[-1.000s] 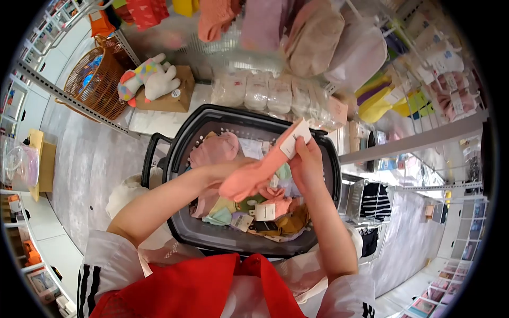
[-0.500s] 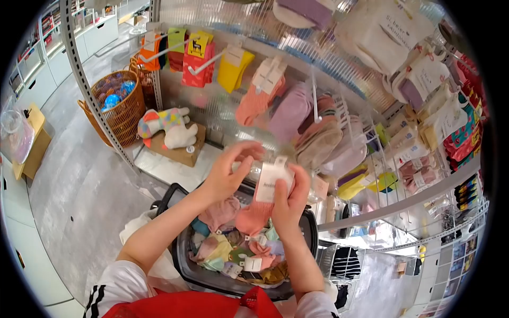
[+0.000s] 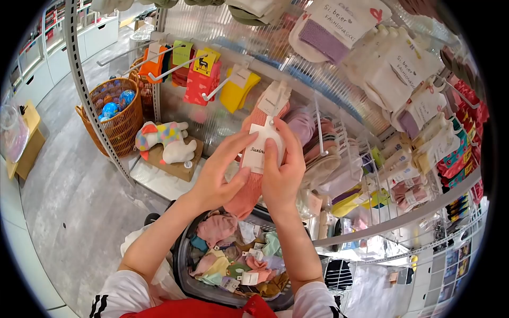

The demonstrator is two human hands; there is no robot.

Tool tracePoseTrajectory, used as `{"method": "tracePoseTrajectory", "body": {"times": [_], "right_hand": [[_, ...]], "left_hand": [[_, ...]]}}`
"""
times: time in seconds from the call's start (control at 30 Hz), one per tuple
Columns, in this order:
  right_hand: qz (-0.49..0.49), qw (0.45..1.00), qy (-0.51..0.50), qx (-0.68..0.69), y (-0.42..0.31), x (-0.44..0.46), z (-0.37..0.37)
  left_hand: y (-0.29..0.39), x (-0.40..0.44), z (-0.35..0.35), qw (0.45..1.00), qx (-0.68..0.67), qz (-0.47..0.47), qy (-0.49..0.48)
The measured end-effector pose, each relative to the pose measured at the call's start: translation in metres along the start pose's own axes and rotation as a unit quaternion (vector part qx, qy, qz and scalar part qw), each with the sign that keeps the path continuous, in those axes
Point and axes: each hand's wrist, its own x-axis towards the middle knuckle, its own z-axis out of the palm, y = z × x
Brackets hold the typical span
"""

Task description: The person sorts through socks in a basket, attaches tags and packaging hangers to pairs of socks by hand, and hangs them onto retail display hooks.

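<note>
Coral knit sock (image 3: 245,199) bears a flat, rectangular white card (image 3: 255,152).

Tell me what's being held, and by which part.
A coral sock, by its white card: the right hand grips it, thumb on its face; the left hand touches its edge.

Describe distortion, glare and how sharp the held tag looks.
Head view: lens distortion bows the perforated post; head view: pale glare streaks the ribbed panel; head view: the held tag shows readable lettering, though the right hand overlaps it.
</note>
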Motion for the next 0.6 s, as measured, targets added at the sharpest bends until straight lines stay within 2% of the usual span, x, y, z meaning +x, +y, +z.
{"method": "tracePoseTrajectory", "body": {"times": [0.23,0.33,0.4,0.47,0.6], "right_hand": [[0.026,0.999,-0.023,-0.027,0.015,0.007,0.000],[0.028,0.999,-0.019,-0.039,0.035,0.020,0.004],[0.025,0.998,-0.002,-0.056,0.060,0.028,0.010],[0.015,0.996,0.026,-0.088,0.087,0.034,0.019],[0.005,0.993,0.031,-0.114,0.119,0.036,0.023]], "left_hand": [[-0.004,-0.009,0.012,0.997,-0.026,-0.064,-0.020],[-0.017,-0.019,0.020,0.995,0.003,-0.092,-0.044],[-0.025,-0.029,0.026,0.983,0.150,-0.071,-0.072],[-0.029,-0.042,0.032,0.943,0.303,-0.059,-0.124],[-0.035,-0.069,0.040,0.927,0.315,-0.034,-0.203]]}}
